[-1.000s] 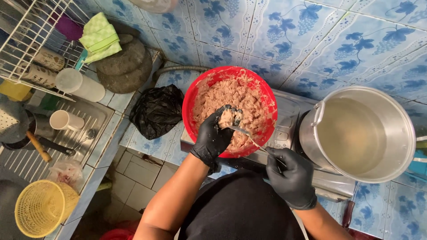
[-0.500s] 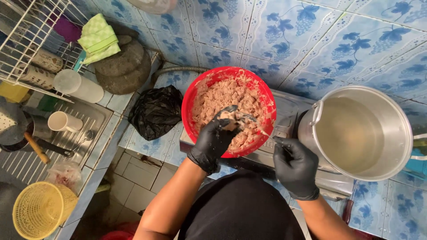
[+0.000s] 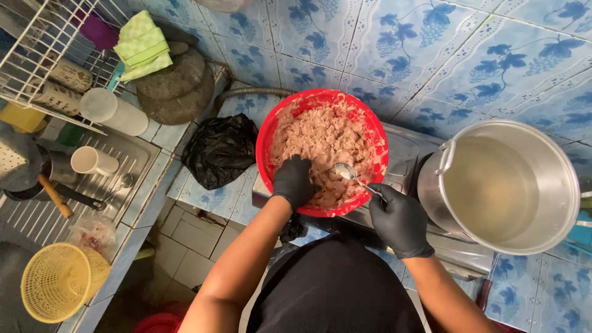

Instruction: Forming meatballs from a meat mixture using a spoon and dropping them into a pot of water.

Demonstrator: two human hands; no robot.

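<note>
As left black-gloved hand (image 3: 295,180) digs curled into pink minced mixture (image 3: 320,148) (round red plastic bowl (image 3: 269,132)), right gloved hand (image 3: 401,221) pinches metal spoon (image 3: 354,176), handle slanting back toward right hand.

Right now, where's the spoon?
In the head view the spoon sits centre frame, held by the right hand, its bowl over the minced mixture at the near-right side of the red bowl, just right of the left hand.
</note>
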